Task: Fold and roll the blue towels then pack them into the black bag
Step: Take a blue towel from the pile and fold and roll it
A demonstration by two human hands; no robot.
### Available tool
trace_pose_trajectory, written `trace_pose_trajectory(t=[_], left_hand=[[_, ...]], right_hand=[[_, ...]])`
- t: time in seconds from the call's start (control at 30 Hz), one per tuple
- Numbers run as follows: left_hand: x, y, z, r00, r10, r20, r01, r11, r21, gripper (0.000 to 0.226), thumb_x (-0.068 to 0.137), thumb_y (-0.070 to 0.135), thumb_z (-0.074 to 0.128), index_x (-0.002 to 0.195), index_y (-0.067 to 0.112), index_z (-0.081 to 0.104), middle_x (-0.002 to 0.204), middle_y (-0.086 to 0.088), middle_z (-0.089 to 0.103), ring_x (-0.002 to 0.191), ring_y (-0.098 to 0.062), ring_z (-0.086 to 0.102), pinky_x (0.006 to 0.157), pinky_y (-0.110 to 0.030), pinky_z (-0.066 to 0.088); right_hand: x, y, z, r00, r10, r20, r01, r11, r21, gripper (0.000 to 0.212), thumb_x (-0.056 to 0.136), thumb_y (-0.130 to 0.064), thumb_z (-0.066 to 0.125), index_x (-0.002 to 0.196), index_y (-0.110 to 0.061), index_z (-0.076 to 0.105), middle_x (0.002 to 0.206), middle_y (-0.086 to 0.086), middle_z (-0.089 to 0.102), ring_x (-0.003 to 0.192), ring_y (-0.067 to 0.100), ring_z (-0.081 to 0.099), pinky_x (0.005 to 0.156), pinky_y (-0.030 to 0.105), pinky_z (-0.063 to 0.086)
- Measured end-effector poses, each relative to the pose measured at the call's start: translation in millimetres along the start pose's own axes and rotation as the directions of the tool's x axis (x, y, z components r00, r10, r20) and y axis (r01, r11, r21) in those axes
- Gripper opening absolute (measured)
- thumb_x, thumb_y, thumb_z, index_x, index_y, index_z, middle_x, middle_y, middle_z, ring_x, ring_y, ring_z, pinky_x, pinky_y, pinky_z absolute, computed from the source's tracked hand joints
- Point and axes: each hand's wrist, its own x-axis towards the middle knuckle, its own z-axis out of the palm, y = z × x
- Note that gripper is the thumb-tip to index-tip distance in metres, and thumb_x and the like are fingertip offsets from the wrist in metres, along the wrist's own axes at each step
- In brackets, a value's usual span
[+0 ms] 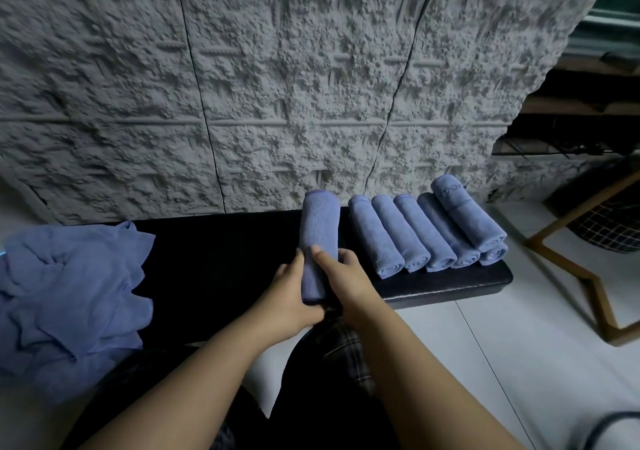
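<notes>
A rolled blue towel [318,228] lies on the black padded bench [214,259], its far end toward the wall. My left hand [292,294] grips its near end from the left, and my right hand [341,273] holds it from the right with the thumb on top. To the right, several rolled blue towels [415,238] lie side by side, one more stacked on top at the far right. A heap of loose blue towels [72,294] covers the bench's left end. No black bag is in view.
A rough grey stone-textured wall [277,86] stands right behind the bench. White floor tiles [502,363] spread to the right, with a wooden chair frame [581,276] and a dark mesh basket [609,231] there. My dark-clothed legs are below the bench.
</notes>
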Motion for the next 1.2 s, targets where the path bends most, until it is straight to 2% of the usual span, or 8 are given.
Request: trace_pose_trajectory(t=[0.13,0.23,0.4,0.57,0.67,0.8,1.0,1.2], left_hand=[[5,20,10,1.0,-0.003,-0.008,0.003,0.999,-0.053,0.09,0.08,0.005,0.06,0.15,0.017,0.004,0.135,0.0,0.03,0.124,-0.009,0.036,0.087,-0.01,0.031],[7,27,18,0.998,-0.047,0.03,0.051,0.988,-0.144,0.093,0.081,0.001,0.055,0.149,0.022,-0.005,0.143,0.0,0.02,0.125,-0.009,0.035,0.092,-0.017,0.035],[9,33,26,0.992,-0.006,0.128,0.044,0.954,-0.297,0.091,0.078,0.001,0.052,0.149,0.026,0.0,0.139,0.006,0.032,0.123,-0.008,0.04,0.101,-0.033,0.04],[6,23,22,1.0,-0.007,0.005,0.007,0.984,-0.179,0.067,0.087,0.001,0.047,0.144,0.027,0.024,0.132,0.008,0.042,0.114,-0.005,0.045,0.079,-0.015,0.045],[3,16,22,0.999,-0.026,-0.02,0.023,0.988,-0.15,0.062,0.088,0.004,0.048,0.141,0.029,0.028,0.128,0.012,0.043,0.112,-0.003,0.047,0.069,-0.008,0.04],[1,12,25,0.999,-0.027,-0.02,0.024,0.993,-0.112,0.059,0.089,0.004,0.05,0.14,0.027,0.03,0.124,0.012,0.045,0.106,0.0,0.05,0.073,-0.007,0.039],[1,14,25,1.0,-0.005,0.018,0.006,0.999,-0.039,0.059,0.09,0.008,0.051,0.139,0.03,0.028,0.121,0.016,0.044,0.103,0.004,0.05,0.077,-0.007,0.04],[-2,13,29,0.996,0.023,0.086,-0.027,0.999,0.04,0.06,0.091,0.015,0.051,0.14,0.038,0.024,0.121,0.025,0.04,0.103,0.008,0.05,0.085,-0.013,0.042]], right_hand=[[-9,-4,-19,0.996,-0.015,0.086,0.01,0.999,0.051,0.062,0.056,-0.047,0.077,0.103,-0.012,0.057,0.097,0.012,0.071,0.089,0.023,0.069,0.085,0.045,0.055],[-16,-3,-27,0.994,-0.063,0.084,0.061,0.998,0.028,0.049,0.056,-0.031,0.075,0.099,-0.011,0.063,0.092,0.013,0.072,0.087,0.029,0.069,0.081,0.045,0.054],[-6,-5,-58,0.976,-0.122,-0.178,0.124,0.992,0.002,0.039,0.054,-0.027,0.068,0.088,-0.009,0.064,0.079,0.011,0.07,0.068,0.02,0.062,0.065,0.038,0.053],[13,-21,-110,0.936,-0.099,-0.337,0.15,0.981,0.127,0.02,0.062,-0.015,0.064,0.073,-0.011,0.047,0.056,0.0,0.039,0.054,0.015,0.034,0.046,0.022,0.029],[25,-34,-139,0.925,-0.108,-0.363,0.19,0.962,0.198,0.023,0.062,-0.018,0.057,0.079,-0.008,0.045,0.06,0.003,0.031,0.054,0.015,0.028,0.047,0.023,0.025],[47,-44,-166,0.919,-0.006,-0.394,0.125,0.953,0.275,0.012,0.085,-0.013,0.053,0.075,-0.008,0.05,0.067,0.004,0.046,0.053,0.014,0.045,0.048,0.021,0.042],[68,-48,-174,0.909,0.222,-0.352,0.109,0.689,0.717,0.013,0.082,-0.01,0.05,0.095,-0.009,0.049,0.088,0.005,0.046,0.079,0.016,0.051,0.055,0.023,0.047],[72,-48,-176,0.826,0.272,-0.494,0.095,0.796,0.597,0.014,0.086,-0.012,0.05,0.097,-0.007,0.053,0.085,0.004,0.046,0.075,0.015,0.047,0.061,0.024,0.049]])
